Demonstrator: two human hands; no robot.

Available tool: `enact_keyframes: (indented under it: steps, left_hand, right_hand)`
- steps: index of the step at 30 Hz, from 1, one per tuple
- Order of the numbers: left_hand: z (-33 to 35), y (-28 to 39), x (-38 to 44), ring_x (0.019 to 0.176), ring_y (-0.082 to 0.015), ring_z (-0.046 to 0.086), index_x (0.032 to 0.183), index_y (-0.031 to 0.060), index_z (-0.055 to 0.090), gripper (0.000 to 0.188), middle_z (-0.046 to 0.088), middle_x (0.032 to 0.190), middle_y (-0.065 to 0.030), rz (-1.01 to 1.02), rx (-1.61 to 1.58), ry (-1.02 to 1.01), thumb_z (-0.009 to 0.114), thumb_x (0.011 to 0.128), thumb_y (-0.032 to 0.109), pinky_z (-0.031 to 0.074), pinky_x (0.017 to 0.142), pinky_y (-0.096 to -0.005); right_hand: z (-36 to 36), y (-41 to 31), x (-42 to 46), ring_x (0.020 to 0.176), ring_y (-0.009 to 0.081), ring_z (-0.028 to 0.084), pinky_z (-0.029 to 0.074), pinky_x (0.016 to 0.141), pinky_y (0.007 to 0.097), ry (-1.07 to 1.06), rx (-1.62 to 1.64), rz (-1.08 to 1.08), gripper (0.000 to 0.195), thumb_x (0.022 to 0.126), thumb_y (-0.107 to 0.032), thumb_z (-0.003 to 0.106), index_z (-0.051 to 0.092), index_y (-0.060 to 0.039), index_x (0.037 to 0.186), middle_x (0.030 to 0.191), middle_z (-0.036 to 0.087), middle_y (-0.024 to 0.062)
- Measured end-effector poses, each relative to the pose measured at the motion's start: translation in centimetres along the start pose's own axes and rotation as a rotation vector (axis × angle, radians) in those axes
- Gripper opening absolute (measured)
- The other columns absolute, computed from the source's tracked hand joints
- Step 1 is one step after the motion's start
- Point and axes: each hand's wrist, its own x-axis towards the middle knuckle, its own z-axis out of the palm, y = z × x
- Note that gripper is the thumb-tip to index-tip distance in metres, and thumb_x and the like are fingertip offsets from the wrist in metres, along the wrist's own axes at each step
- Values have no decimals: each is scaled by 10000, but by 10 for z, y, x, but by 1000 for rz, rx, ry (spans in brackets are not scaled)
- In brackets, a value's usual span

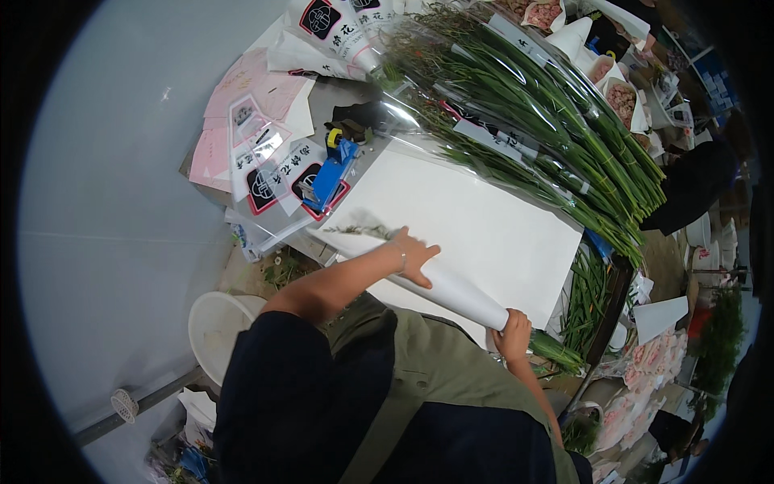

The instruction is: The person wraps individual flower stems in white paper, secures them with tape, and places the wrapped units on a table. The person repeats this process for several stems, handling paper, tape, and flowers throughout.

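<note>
My left hand (416, 255) lies flat, fingers spread, on a roll of white paper (462, 293) wrapped around a bundle of stems. At the roll's lower right end, my right hand (514, 334) is closed around it. Green stems (556, 352) stick out past this hand, and blurred thin sprigs (363, 230) show at the roll's other, wider end. Under the roll are large flat sheets of white paper (478, 212). Beyond them lie several long-stemmed green bundles (544, 121) in clear plastic sleeves.
A blue tape dispenser (332, 175) sits on printed clear sleeves (263, 172) at the left, near pink sheets (251, 91). A white bucket (221, 333) stands below the table's left end. Cut green stems (586, 293) lie at the right. Part of a person in dark clothing (695, 184) shows far right.
</note>
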Motion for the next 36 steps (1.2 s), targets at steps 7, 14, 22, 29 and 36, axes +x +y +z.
enact_keyframes:
  steps: [7,14,22,29,36]
  left_hand:
    - [8,126,78,1213,-278,512,1264,60,529,734,558,1246,-140,357,238,311,824,644,321,322,1063,-575]
    - [41,143,108,975,-289,648,1065,52,578,465,663,1002,-117,394,128,258,786,690,232,501,861,-386]
    - [16,148,105,1005,-294,635,1117,53,566,580,650,1071,-126,311,144,-153,797,651,310,494,846,-415]
    - [75,154,97,1003,-255,602,1107,95,593,416,618,1018,-79,335,289,709,713,729,218,444,833,-462]
    - [24,142,127,850,-319,661,986,71,607,440,673,887,-135,465,228,105,774,681,341,526,759,-402]
  right_hand:
    - [-15,37,43,917,369,622,504,761,458,-275,205,55,523,777,-325,715,531,-35,1172,989,636,172]
    - [-14,6,13,1056,387,549,455,892,456,-91,159,-1,611,733,-313,758,504,-20,1204,1132,573,191]
    - [21,-23,-19,995,284,531,384,821,441,136,-103,125,710,607,-368,817,514,-37,1158,1050,558,110]
    - [2,0,2,961,323,573,452,784,461,-12,87,117,565,668,-390,774,585,-42,1071,999,600,135]
    - [-3,-29,-10,989,313,533,429,824,432,246,-54,215,584,683,-385,775,558,-39,1100,1045,560,131]
